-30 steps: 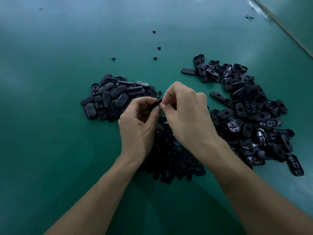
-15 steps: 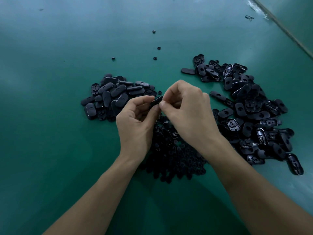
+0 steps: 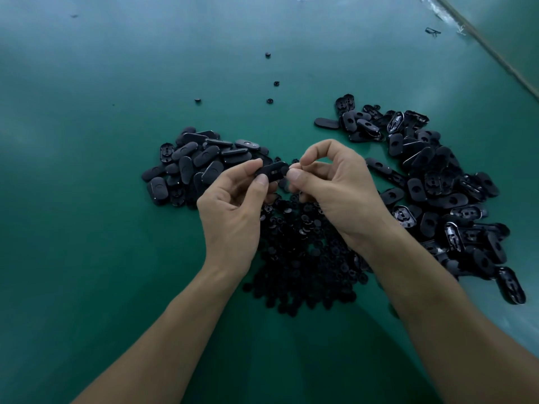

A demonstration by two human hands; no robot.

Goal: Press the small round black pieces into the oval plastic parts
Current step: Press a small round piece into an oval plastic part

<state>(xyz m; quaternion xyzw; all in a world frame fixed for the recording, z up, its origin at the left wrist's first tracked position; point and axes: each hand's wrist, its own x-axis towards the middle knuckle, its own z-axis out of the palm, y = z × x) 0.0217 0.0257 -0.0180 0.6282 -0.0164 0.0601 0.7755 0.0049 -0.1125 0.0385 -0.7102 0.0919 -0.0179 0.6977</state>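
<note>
black oval parts point(image 3: 437, 182), green table point(image 3: 87, 199)

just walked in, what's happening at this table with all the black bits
A person is fitting small plastic parts together by hand over a green table. The left hand pinches one oval plastic part, and the right hand holds what looks like a small round black piece at its end. A heap of round pieces lies below the hands, between the left pile of oval parts and the right pile of oval parts.
</note>
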